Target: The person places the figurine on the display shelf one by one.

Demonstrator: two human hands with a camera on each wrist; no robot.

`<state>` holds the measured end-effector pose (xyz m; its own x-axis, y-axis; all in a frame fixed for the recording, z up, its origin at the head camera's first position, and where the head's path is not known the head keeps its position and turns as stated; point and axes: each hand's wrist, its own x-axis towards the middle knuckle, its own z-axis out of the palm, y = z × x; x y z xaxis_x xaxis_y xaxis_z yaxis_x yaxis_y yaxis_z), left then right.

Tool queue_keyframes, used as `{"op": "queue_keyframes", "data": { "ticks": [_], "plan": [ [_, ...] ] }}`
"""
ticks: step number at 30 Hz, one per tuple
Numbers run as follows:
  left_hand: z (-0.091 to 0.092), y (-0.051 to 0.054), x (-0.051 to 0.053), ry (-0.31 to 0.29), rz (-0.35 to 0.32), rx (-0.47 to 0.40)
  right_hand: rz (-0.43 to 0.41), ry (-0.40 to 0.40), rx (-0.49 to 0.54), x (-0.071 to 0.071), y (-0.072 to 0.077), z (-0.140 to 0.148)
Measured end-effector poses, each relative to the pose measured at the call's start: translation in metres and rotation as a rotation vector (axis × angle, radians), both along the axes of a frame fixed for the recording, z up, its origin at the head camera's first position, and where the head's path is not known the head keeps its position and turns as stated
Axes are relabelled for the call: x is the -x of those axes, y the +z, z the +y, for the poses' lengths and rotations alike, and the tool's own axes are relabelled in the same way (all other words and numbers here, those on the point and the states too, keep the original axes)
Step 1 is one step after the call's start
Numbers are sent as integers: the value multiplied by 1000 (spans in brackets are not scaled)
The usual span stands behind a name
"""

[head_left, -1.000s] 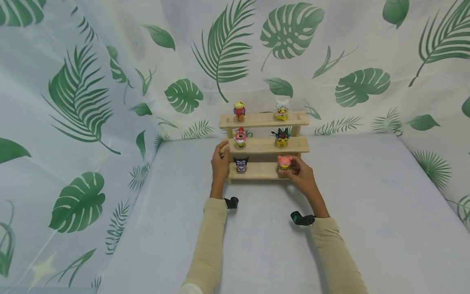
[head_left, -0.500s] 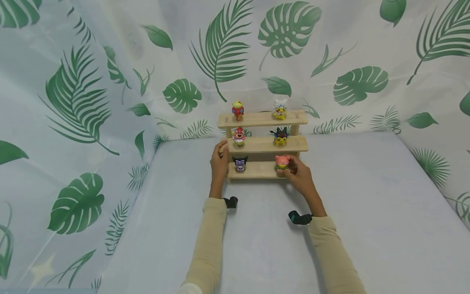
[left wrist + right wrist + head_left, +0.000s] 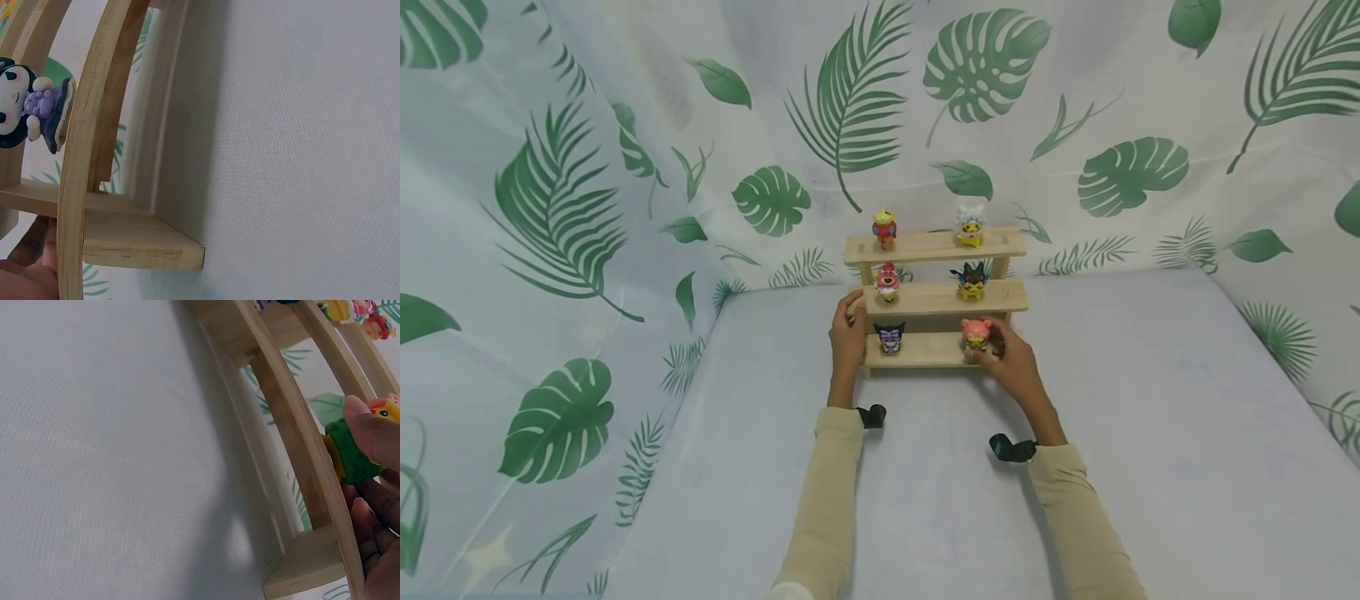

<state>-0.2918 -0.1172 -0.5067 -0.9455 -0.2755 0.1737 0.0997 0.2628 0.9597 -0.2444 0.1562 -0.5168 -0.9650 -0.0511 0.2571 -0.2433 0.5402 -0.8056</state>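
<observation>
A three-tier wooden display shelf [image 3: 925,350] stands against the back wall. My left hand [image 3: 848,337] grips its left end beside the middle tier; in the left wrist view the fingers [image 3: 40,256] are partly hidden by the boards. At the right of the bottom tier, my right hand [image 3: 1017,360] pinches a figurine with a pink hood [image 3: 976,332]. The right wrist view shows its green body [image 3: 353,453] between thumb and fingers, with its base at the board. A purple-and-black figurine [image 3: 891,337] stands at the left of the same tier.
On the middle tier are a red-and-pink figurine [image 3: 887,282] and a black-eared yellow one [image 3: 973,281]. The top tier bears a red-and-blue figurine [image 3: 884,229] and a white-hooded yellow one [image 3: 971,227]. A leaf-printed sheet [image 3: 700,150] covers the walls around the white table [image 3: 940,500].
Both hands keep their places on the shelf and the pink-hooded figurine. The figurine and right hand have shifted very slightly left, mostly along with the camera view.
</observation>
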Motion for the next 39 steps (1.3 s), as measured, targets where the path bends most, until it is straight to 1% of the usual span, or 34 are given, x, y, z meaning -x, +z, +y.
{"op": "queue_keyframes", "data": {
  "ticks": [3, 16, 23, 31, 39],
  "plan": [
    [0, -1, 0, -3, -1, 4, 0, -9, -19, 0, -1, -1],
    [0, -1, 2, -2, 8, 11, -28, -7, -31, 0, 1, -3],
    [-1, -1, 2, 3, -1, 9, -32, -6, -26, -1, 2, -4],
    [-1, -3, 5, 12, -4, 19, -27, 0, -15, 0, 0, -4],
    [-2, -3, 5, 7, 0, 12, -32, 30, 10, 0, -1, -3]
  ]
}}
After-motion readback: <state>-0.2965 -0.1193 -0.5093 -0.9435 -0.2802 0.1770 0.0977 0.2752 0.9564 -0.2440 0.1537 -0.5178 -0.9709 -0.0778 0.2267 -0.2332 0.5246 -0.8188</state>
